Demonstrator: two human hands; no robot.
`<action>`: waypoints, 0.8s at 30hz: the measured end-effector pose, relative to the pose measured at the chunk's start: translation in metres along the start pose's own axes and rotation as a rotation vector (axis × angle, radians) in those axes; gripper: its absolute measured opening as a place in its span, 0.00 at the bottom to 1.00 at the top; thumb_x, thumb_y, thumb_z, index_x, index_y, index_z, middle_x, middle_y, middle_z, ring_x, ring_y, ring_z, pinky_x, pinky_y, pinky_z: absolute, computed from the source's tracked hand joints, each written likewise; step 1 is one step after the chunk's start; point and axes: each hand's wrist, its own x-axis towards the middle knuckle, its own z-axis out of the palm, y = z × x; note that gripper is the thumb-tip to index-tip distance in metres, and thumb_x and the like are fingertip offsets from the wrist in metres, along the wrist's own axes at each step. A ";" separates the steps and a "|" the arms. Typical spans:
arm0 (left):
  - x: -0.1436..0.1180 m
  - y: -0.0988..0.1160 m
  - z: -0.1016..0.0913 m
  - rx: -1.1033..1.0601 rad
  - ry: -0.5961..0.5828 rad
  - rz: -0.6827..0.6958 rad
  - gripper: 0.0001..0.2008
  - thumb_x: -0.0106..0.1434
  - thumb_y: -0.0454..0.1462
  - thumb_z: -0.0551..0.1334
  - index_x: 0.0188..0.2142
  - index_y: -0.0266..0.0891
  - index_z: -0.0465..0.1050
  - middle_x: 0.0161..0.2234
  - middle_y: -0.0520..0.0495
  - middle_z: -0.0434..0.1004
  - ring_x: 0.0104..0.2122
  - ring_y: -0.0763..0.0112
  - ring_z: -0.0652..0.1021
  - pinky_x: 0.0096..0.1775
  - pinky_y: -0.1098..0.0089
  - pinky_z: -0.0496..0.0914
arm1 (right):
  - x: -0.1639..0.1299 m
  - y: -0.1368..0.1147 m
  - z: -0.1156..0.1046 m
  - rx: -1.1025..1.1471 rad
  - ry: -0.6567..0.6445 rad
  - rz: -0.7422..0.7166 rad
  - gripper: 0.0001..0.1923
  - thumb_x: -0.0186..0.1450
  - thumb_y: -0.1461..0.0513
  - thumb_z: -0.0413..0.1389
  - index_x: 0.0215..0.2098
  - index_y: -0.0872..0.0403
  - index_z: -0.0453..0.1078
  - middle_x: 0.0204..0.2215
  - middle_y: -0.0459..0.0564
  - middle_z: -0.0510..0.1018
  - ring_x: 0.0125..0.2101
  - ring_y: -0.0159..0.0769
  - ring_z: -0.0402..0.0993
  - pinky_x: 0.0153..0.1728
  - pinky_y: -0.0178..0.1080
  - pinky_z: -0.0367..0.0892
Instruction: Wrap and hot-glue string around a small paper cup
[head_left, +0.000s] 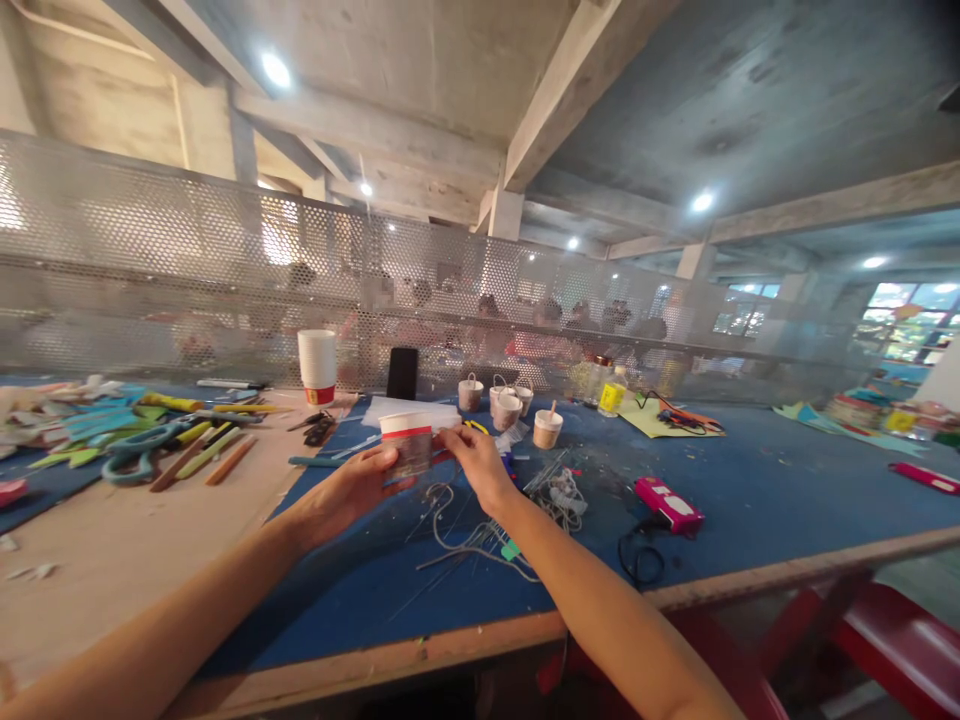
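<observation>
Near the centre of the frame, the left hand (358,487) gripped a paper cup (407,443) from below, holding it above the blue table (750,490). The right hand (475,462) pinched the cup's rim from the right side. Wires (480,535) lay just below, and a pink tool (669,504) sat to the right.

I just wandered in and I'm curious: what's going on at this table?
A person holds a paper cup above a blue table. The left hand grips its side; the right hand pinches its rim. Loose wire lies beneath, small finished cup baskets stand behind, and a pink glue gun lies at right.
</observation>
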 end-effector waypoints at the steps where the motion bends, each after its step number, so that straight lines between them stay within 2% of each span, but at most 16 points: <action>1: 0.000 0.000 0.000 0.006 0.017 0.000 0.20 0.69 0.42 0.61 0.58 0.41 0.75 0.63 0.42 0.72 0.65 0.52 0.67 0.58 0.61 0.69 | 0.000 0.000 0.000 -0.010 -0.005 -0.005 0.18 0.61 0.47 0.62 0.29 0.53 0.74 0.28 0.47 0.79 0.32 0.38 0.77 0.42 0.40 0.71; 4: -0.001 0.002 0.002 0.007 0.072 0.008 0.20 0.68 0.43 0.62 0.57 0.40 0.76 0.62 0.41 0.74 0.62 0.53 0.71 0.55 0.63 0.71 | -0.002 0.000 0.002 -0.028 -0.027 0.017 0.17 0.58 0.48 0.64 0.33 0.54 0.74 0.32 0.47 0.80 0.34 0.37 0.77 0.41 0.39 0.72; 9: 0.001 0.004 0.005 -0.020 0.194 0.017 0.17 0.64 0.39 0.67 0.53 0.40 0.78 0.56 0.40 0.80 0.52 0.60 0.80 0.48 0.67 0.75 | -0.004 0.001 0.003 -0.117 -0.012 0.041 0.20 0.55 0.51 0.68 0.38 0.54 0.70 0.33 0.46 0.79 0.30 0.34 0.78 0.37 0.37 0.72; 14: 0.001 0.002 0.010 -0.068 0.157 0.032 0.14 0.65 0.38 0.66 0.49 0.37 0.80 0.55 0.38 0.80 0.53 0.56 0.80 0.52 0.63 0.74 | -0.005 0.004 0.002 -0.239 0.017 -0.011 0.20 0.57 0.50 0.67 0.39 0.53 0.69 0.36 0.47 0.79 0.28 0.34 0.78 0.33 0.37 0.71; 17: 0.001 0.002 0.012 -0.029 0.132 0.040 0.16 0.65 0.39 0.67 0.50 0.36 0.80 0.56 0.37 0.79 0.54 0.54 0.79 0.55 0.60 0.73 | -0.009 0.004 0.003 -0.298 -0.001 -0.020 0.20 0.57 0.50 0.66 0.40 0.53 0.68 0.36 0.47 0.79 0.28 0.34 0.78 0.32 0.37 0.71; 21: 0.003 -0.001 0.010 0.096 0.189 0.029 0.18 0.60 0.40 0.71 0.49 0.34 0.81 0.54 0.35 0.80 0.53 0.53 0.79 0.56 0.59 0.71 | -0.014 0.002 0.006 -0.333 -0.033 -0.050 0.18 0.59 0.51 0.65 0.39 0.52 0.69 0.36 0.47 0.79 0.29 0.34 0.78 0.32 0.36 0.71; 24: 0.004 -0.002 0.008 0.113 0.228 0.042 0.20 0.57 0.41 0.73 0.48 0.35 0.81 0.53 0.35 0.81 0.51 0.53 0.81 0.55 0.59 0.72 | -0.014 0.002 0.006 -0.331 -0.041 -0.059 0.15 0.60 0.53 0.65 0.38 0.52 0.69 0.36 0.47 0.79 0.28 0.34 0.78 0.32 0.36 0.71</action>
